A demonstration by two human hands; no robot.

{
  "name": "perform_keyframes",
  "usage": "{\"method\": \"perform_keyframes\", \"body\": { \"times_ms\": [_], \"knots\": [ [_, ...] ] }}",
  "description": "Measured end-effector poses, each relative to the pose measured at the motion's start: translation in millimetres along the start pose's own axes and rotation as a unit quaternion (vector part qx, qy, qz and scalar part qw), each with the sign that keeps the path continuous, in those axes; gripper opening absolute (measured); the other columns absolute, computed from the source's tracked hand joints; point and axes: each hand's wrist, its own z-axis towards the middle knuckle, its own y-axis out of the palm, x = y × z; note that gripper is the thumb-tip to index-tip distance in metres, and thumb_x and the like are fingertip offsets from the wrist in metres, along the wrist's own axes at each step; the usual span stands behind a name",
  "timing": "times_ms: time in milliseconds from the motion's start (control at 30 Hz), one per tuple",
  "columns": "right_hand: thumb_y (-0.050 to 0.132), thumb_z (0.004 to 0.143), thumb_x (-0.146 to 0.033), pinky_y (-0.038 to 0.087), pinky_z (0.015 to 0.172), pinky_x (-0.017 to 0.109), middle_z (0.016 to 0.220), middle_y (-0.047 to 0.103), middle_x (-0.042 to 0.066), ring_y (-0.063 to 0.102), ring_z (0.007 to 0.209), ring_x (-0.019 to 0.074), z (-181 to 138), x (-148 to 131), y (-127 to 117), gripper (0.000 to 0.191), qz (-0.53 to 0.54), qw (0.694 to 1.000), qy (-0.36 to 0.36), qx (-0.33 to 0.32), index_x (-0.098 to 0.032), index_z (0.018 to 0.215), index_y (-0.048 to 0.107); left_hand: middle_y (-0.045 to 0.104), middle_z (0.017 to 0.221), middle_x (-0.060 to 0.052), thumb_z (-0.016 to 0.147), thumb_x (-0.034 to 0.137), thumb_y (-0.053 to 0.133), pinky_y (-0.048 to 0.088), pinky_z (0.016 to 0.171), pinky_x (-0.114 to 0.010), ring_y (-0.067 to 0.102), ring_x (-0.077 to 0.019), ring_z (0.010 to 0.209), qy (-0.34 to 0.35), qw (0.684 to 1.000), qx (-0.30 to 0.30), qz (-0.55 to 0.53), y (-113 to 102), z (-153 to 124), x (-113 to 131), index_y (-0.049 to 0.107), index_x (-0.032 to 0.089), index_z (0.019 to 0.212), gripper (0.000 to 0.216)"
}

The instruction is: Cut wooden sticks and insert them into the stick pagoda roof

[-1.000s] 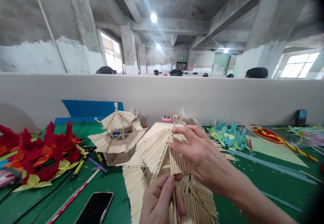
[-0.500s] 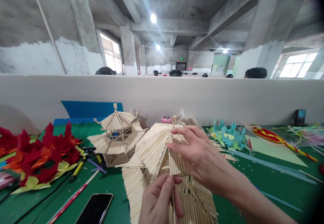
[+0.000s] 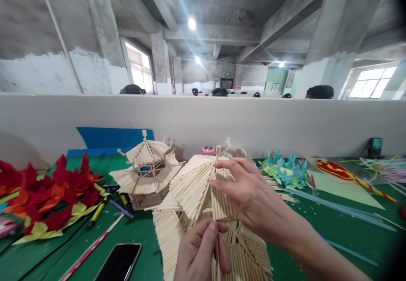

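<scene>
Nearest the camera, your left hand (image 3: pixel 198 251) is pinching a thin wooden stick (image 3: pixel 217 253) between thumb and fingers, its fingers closed on the stick at the lower edge of the stick-built pagoda model (image 3: pixel 193 188), which is standing on the green table (image 3: pixel 136 230) directly in front of you. Your right hand (image 3: pixel 250 196) is lying across a loose roof panel (image 3: pixel 222 196) of sticks, thumb and spread fingers gripping it against the model's upper roof. To the left, a black phone (image 3: pixel 119 262) and a red pencil (image 3: pixel 91 247) are lying on the table. Farther back, a smaller finished pagoda (image 3: pixel 147 169) is standing, with red paper leaves (image 3: pixel 53 192) at left and teal paper flowers (image 3: pixel 285 171) at right. A white partition (image 3: pixel 203 120) is closing off the table's far edge.
</scene>
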Motion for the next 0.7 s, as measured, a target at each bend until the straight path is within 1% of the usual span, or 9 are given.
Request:
{"method": "perform_keyframes", "body": {
  "times_ms": [167,367,467,700],
  "knots": [
    [0.042,0.087,-0.014,0.031,0.098,0.038,0.126,0.047,0.007,0.035,0.116,0.0226,-0.6,-1.1,-0.8,0.029,-0.001,1.000,0.001,0.003,-0.023,0.107,0.062,0.057,0.034,0.004,0.073,0.049,0.061,0.024,0.043,-0.023,0.039,-0.0085,0.033,0.010,1.000,-0.007,0.009,-0.2,1.1,-0.3,0.064,0.018,0.068,0.031],
    [0.042,0.087,-0.014,0.032,0.098,0.040,0.124,0.049,0.009,0.035,0.116,0.0242,-0.7,-1.1,-1.2,0.029,-0.005,1.000,-0.002,0.009,-0.022,0.105,0.063,0.055,0.031,0.004,0.068,0.049,0.065,0.024,0.047,-0.023,0.037,-0.0084,0.035,0.018,1.000,0.019,0.004,3.1,0.2,2.8,0.064,0.016,0.062,0.034],
    [0.041,0.087,-0.012,0.033,0.097,0.040,0.124,0.049,0.009,0.036,0.115,0.0240,-1.3,-1.6,-0.8,0.030,-0.005,1.000,-0.002,0.011,-0.022,0.105,0.063,0.055,0.031,0.004,0.067,0.049,0.067,0.022,0.046,-0.023,0.036,-0.0082,0.034,0.009,1.000,0.018,0.000,2.6,0.7,2.2,0.064,0.017,0.061,0.033],
    [0.043,0.085,-0.011,0.033,0.097,0.041,0.125,0.048,0.009,0.035,0.115,0.0245,0.0,-1.7,-0.7,0.031,-0.008,1.000,-0.002,0.010,-0.023,0.106,0.062,0.054,0.031,0.004,0.070,0.048,0.064,0.023,0.046,-0.023,0.036,-0.0086,0.034,0.015,1.000,0.009,0.013,1.4,1.0,1.9,0.063,0.018,0.063,0.030]
  ]
}}
